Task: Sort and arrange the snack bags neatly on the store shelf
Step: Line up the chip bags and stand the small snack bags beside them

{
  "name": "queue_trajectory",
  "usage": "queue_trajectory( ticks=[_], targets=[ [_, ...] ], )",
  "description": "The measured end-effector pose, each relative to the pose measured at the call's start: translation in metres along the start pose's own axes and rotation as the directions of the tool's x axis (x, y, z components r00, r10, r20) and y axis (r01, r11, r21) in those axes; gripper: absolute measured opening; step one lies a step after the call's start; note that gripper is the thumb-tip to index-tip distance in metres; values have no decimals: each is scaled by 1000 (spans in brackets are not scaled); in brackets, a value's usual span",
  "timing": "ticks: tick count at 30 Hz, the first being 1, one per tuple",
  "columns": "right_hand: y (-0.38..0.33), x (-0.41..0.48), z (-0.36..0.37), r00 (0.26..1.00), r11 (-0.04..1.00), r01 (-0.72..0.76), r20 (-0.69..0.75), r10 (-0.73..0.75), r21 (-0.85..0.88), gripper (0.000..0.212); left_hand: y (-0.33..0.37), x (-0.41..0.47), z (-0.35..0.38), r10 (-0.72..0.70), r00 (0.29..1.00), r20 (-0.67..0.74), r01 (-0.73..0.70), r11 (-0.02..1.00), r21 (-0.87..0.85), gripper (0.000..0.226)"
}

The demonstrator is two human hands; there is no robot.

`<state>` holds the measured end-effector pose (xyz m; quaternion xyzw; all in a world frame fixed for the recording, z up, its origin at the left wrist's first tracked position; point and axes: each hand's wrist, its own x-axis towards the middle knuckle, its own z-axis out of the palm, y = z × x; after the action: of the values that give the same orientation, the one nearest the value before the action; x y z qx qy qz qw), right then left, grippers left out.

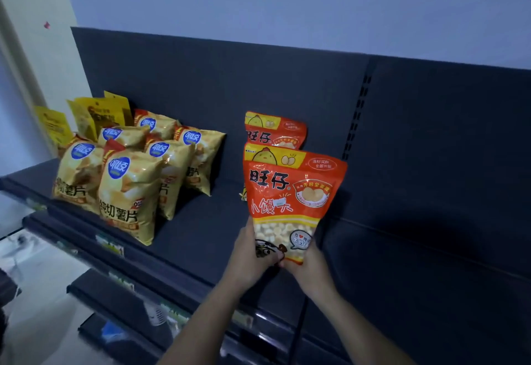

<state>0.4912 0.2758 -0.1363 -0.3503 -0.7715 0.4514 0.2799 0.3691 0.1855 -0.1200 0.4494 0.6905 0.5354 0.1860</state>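
An orange snack bag [290,192] with a clear window of small white balls stands upright at the front of the dark shelf [201,221]. My left hand [253,255] grips its lower left corner and my right hand [307,264] grips its lower right corner. Two more orange bags stand in a row behind it, the middle orange bag [273,155] and the rear orange bag [273,129]. Several golden chip bags [129,192] stand in rows on the shelf's left part.
Yellow pouches [100,114] lean against the back panel at far left. The right shelf section [431,235] beyond the slotted upright [356,117] holds nothing. Lower shelves with price-tag strips [112,245] step out below, toward me.
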Motion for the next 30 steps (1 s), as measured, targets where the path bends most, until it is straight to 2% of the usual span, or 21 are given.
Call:
queue_trajectory(
  ticks=[7, 11, 14, 21, 25, 27, 29, 30],
  targets=[
    [-3, 77, 30, 998, 997, 57, -25, -59, -59, 55, -30, 76, -24, 10, 1000, 2, -10, 1000, -20, 67],
    [-3, 106, 51, 994, 993, 65, -78, -72, -94, 57, -47, 110, -40, 30, 999, 23, -30, 1000, -6, 75],
    [-3, 114, 64, 991, 994, 30, -124, -43, -105, 66, -56, 122, -46, 53, 998, 26, -53, 999, -4, 86],
    [-10, 125, 79, 981, 995, -96, -174, 88, -38, 68, -70, 135, -49, 58, 995, 81, -53, 997, -59, 87],
    [-19, 121, 83, 919, 976, -219, -337, 206, -2, 46, -76, 140, -45, 46, 994, 94, -42, 998, -47, 91],
    [-27, 116, 88, 867, 953, -294, -439, 236, -70, 49, -74, 139, -46, 1, 994, 108, 4, 999, -44, 93],
    [-32, 108, 97, 821, 910, -363, -530, 211, -201, 60, -70, 133, -50, -109, 987, 121, 108, 994, 15, 99],
    [-36, 103, 101, 809, 904, -373, -551, 207, -209, 65, -66, 129, -51, -152, 982, 113, 147, 988, 50, 102]
  ],
)
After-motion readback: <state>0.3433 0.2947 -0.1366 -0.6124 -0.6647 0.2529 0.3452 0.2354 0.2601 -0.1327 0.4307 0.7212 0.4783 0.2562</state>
